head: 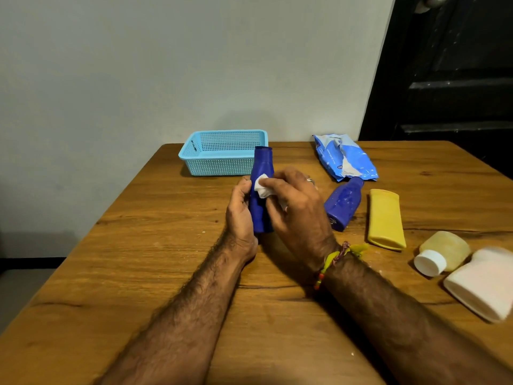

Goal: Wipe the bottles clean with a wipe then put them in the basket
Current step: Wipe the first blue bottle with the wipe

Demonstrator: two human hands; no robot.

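Note:
My left hand (241,215) grips a dark blue bottle (261,168) held upright above the table, cap end up. My right hand (297,207) presses a crumpled white wipe (262,187) against the bottle's side, its fingers curled round the wipe. A light blue mesh basket (222,152) stands behind the bottle at the table's far edge, with nothing visible inside. To the right lie a second blue bottle (344,202), a flat yellow bottle (385,218), a pale yellow bottle with a white cap (444,254) and a white bottle (483,284).
A blue and white pack of wipes (344,158) lies at the back right of the wooden table (166,245). A grey wall stands behind the table. A dark door fills the upper right. The table's left edge drops off to the floor.

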